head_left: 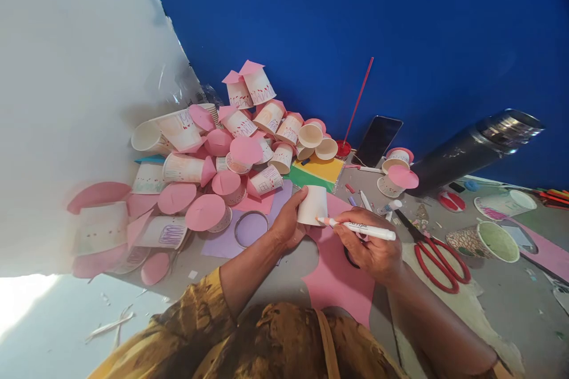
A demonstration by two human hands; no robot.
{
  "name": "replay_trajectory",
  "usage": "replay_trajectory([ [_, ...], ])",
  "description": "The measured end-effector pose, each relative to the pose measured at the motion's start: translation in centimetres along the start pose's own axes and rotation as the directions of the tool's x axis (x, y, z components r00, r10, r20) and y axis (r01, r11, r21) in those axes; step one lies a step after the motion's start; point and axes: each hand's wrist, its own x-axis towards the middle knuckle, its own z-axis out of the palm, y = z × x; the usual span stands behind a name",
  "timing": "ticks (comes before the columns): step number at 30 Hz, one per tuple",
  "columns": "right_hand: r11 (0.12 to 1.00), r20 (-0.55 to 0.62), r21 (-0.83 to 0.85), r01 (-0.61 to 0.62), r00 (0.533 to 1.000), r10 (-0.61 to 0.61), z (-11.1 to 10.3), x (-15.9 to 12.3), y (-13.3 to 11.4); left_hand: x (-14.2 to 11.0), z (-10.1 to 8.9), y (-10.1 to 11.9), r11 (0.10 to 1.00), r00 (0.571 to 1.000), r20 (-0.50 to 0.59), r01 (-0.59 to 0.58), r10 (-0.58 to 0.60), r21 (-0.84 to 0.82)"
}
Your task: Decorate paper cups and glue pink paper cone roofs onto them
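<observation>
My left hand (pixel 290 219) grips a white paper cup (pixel 313 204) turned upside down, its fingers mostly hidden behind it. Between the fingers of my right hand (pixel 371 249) is a white marker (pixel 367 229) with a pale pink tip. That tip touches or nearly touches the cup near its rim, where a small orange mark shows. Below both hands lies a cut sheet of pink paper (pixel 340 284). A roll of tape (pixel 251 229) rests on purple paper (pixel 220 241) left of my left hand.
Many decorated paper cups with pink paper tops (pixel 205 212) are heaped at the left. Red-handled scissors (pixel 442 257) lie at the right, near a patterned cup (pixel 484 241). A dark flask (pixel 462 157) and a phone (pixel 377 141) lean by the blue wall (pixel 355 12).
</observation>
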Motion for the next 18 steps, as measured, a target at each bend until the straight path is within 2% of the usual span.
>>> replay_trajectory([
  [7, 0.997, -0.039, -0.065, -0.031, 0.999, 0.028, 0.16, -0.19, 0.33, -0.01, 0.04, -0.09, 0.999, 1.0, 0.019, 0.012, -0.011, -0.045],
  [12, 0.991, -0.122, -0.119, -0.062, 0.991, 0.047, -0.11, -0.32, 0.02, -0.15, 0.17, 0.12, 0.999, 0.997, 0.074, 0.019, -0.017, -0.031],
  [16, 0.997, -0.053, -0.066, 0.04, 0.998, -0.044, 0.02, -0.36, -0.42, -0.34, 0.21, 0.12, 1.0, 0.995, 0.098, 0.02, -0.021, 0.007],
  [18, 0.994, -0.028, -0.047, 0.094, 0.995, -0.095, 0.33, -0.44, -0.49, -0.42, 0.23, -0.02, 1.0, 0.997, 0.072, 0.0, -0.001, 0.027],
])
